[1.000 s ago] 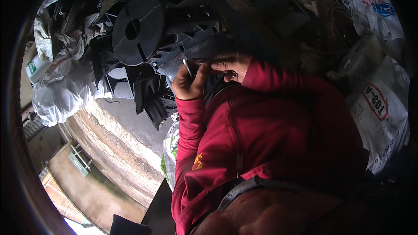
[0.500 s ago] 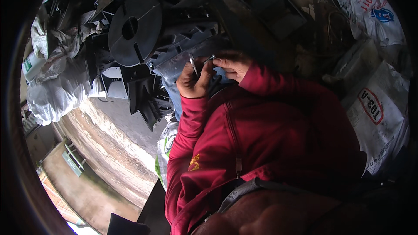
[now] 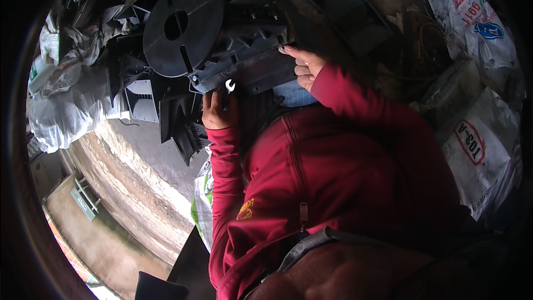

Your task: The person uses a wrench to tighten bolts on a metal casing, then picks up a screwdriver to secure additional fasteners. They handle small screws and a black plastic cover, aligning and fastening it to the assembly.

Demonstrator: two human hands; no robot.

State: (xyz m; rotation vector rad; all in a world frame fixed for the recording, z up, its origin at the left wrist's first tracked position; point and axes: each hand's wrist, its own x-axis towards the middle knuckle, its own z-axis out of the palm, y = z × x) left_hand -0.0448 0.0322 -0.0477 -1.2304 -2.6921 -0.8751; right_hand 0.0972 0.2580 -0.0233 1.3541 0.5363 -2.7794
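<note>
Open-end wrench (image 3: pixel 230 85), in the head view: being gripped in the left hand (image 3: pixel 219 112), showing only a bright head before the black metal assembly (image 3: pixel 247 72), hiding its shank. With the right hand (image 3: pixel 308 66), holding fingers curled near the assembly's right end, not revealing whether pinching anything. Tilting above the left hand: black slotted disc (image 3: pixel 160 50). Fading into the dark right rim: white sack (image 3: pixel 469 183).

Left fingers (image 3: pixel 215 101) holding spanner (image 3: pixel 229 88), slotted black disc (image 3: pixel 158 36)
</note>
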